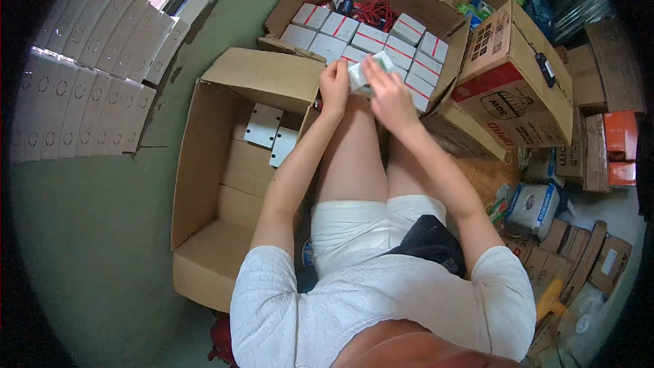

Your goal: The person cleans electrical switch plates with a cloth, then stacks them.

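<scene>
A small white box [357, 77] with a pale greenish face is between my two hands, above my knees. My left hand [332, 88] is closed at its left edge. The fingers of my right hand [390, 92] press over its right side, slightly smeared by motion. Just beyond, an open cardboard carton [286, 5] holds several white boxes [369, 39] with red stripes, plus a tangle of red wire [375, 13]. Left of my legs stands another open carton [197, 177]; two white pieces with dark spots [263, 125] lie inside it.
Stacked white panels with round marks [75, 88] stand on the green floor [88, 232] at left. A printed carton [514, 82] leans at right, with a dark object [545, 69] on it. More cartons and orange boxes [620, 136] fill the right side.
</scene>
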Tool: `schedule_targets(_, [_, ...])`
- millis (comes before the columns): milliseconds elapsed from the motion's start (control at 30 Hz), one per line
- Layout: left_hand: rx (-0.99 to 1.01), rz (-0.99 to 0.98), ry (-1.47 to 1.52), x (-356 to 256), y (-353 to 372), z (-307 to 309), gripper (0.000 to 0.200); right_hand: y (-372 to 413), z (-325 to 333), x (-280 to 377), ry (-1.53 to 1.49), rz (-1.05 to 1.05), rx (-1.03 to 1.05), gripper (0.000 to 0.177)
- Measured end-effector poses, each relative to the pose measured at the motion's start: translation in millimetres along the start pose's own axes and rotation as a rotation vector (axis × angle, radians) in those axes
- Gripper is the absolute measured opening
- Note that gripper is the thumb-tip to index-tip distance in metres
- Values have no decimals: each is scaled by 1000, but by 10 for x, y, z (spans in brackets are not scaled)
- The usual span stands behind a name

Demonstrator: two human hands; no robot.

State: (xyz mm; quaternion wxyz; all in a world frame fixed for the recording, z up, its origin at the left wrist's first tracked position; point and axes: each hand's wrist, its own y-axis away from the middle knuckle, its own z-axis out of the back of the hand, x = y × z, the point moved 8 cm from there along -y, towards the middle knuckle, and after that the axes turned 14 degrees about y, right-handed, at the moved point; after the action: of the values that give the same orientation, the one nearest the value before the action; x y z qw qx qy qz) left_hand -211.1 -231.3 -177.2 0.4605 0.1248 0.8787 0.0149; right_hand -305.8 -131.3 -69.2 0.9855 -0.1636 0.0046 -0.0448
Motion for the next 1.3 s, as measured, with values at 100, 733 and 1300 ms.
schedule_targets(100, [94, -128, -62, -118, 11, -23, 32, 62, 184, 184, -184, 147, -10, 78])
schedule_targets(733, [702, 446, 149, -151, 644, -629, 55, -94, 344, -493, -526, -16, 111, 46])
schedule_targets(1300, [-133, -288, -9, -369, 322, -52, 73, 239, 223, 494, -196, 188, -20, 70])
